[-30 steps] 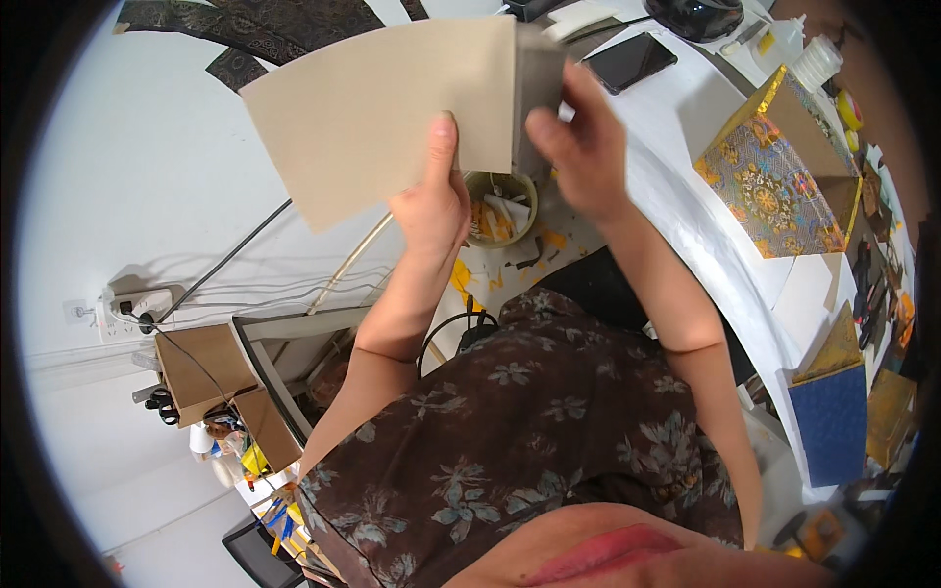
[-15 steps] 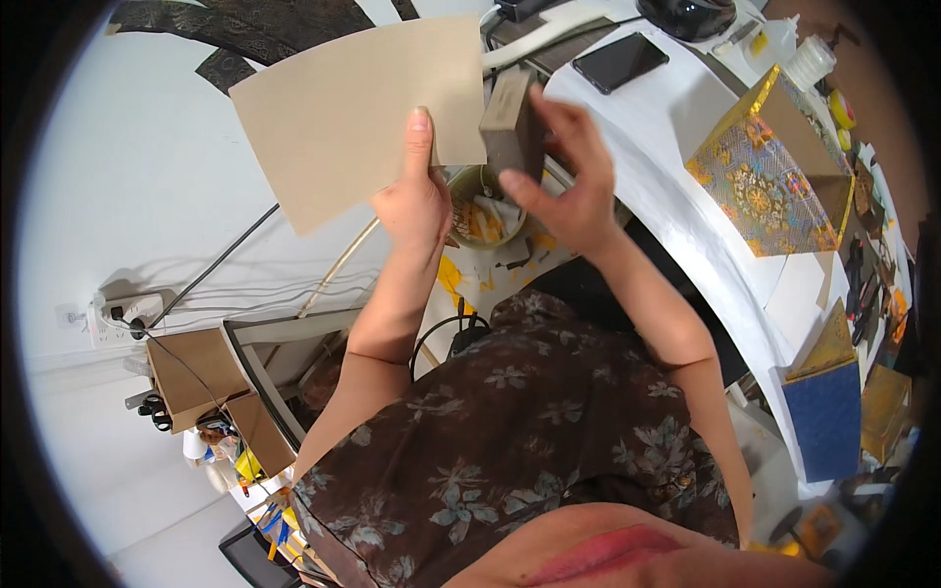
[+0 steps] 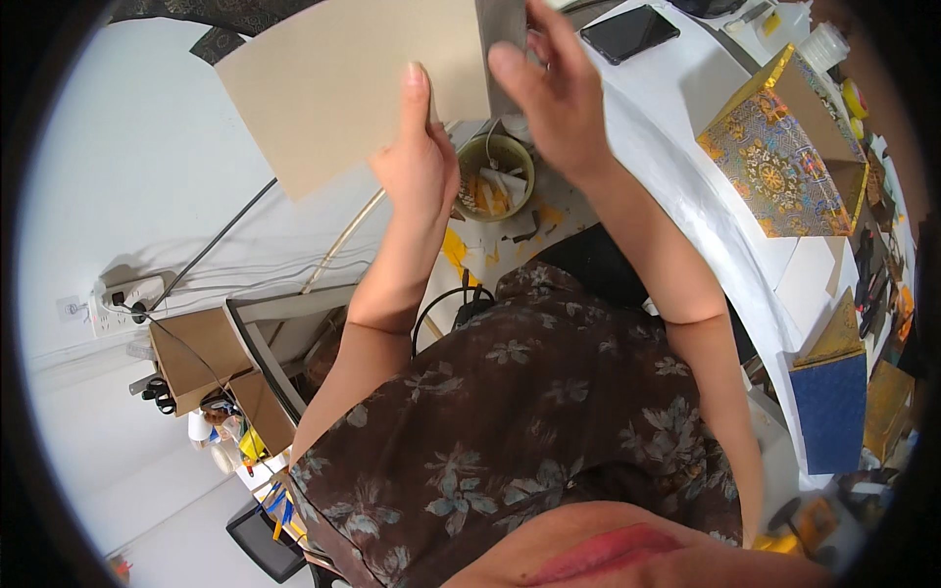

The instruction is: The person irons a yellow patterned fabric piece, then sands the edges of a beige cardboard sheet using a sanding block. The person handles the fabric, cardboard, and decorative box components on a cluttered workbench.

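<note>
My left hand (image 3: 416,157) grips a beige sheet of board (image 3: 323,88) by its lower right part, thumb laid over the face. My right hand (image 3: 559,103) is curved round a grey block (image 3: 504,24) at the board's right edge; thumb and fingers are slightly blurred and partly cover the block. Below the two hands sits a round green bin (image 3: 495,211) with white and yellow scraps in it.
At right, a white-covered worktable (image 3: 667,137) holds a black phone (image 3: 629,34), a brocade-covered box (image 3: 774,167), a blue panel (image 3: 828,412), bottles and tools. At left are a power strip (image 3: 137,292) with cables and cardboard boxes (image 3: 196,348). Dark patterned material (image 3: 211,44) lies at top left.
The board and both hands have moved up toward the top of the picture. The grey block, drawn apart from the board half a second ago, is again against its right edge.
</note>
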A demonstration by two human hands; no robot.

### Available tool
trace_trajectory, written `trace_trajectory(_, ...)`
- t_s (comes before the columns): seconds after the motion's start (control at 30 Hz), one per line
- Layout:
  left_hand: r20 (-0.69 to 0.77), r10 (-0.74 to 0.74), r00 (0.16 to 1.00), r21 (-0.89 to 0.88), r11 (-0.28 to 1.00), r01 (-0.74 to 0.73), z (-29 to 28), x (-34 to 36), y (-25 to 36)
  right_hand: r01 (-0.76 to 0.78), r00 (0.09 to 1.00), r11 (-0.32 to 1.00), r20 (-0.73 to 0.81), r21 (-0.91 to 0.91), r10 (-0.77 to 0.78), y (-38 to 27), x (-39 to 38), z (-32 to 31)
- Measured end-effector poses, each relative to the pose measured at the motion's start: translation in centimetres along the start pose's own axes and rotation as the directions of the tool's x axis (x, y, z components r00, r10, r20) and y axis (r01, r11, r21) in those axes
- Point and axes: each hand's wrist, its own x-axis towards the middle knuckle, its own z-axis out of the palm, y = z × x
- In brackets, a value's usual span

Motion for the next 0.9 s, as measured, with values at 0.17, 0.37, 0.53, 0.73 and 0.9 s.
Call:
trace_trajectory(0.17, -0.010, 0.062, 0.998, 0.007, 0.998, -0.062, -0.5, 1.9, 0.2, -0.211, 0.969, 0.953, 0.079, -0.217, 0.233, 0.9, -7.1, -1.6)
trace_trajectory(0.37, 0.132, -0.101, 0.986, 0.043, 0.994, 0.096, -1.2, 2.0, 0.0, 0.190, 0.941, 0.911, 0.332, -0.366, -0.063, -4.2, -1.7, -2.8)
trace_trajectory(0.53, 0.462, -0.223, 0.858, -0.019, 0.965, 0.261, -2.5, 3.5, -0.6, 0.342, 0.889, 0.805, 0.444, -0.484, -0.111, -4.9, -1.4, -2.8)
trace_trajectory(0.73, 0.473, -0.321, 0.820, -0.061, 0.917, 0.395, -3.7, 2.0, 3.5, 0.762, 0.647, 0.162, 0.727, -0.627, -0.228, -4.0, 0.8, -6.2)
trace_trajectory(0.9, 0.201, -0.287, 0.937, 0.156, 0.953, 0.258, -3.0, 1.8, 3.3, 0.625, 0.779, 0.219, 0.579, -0.750, -0.241, -4.3, 1.1, -7.2)
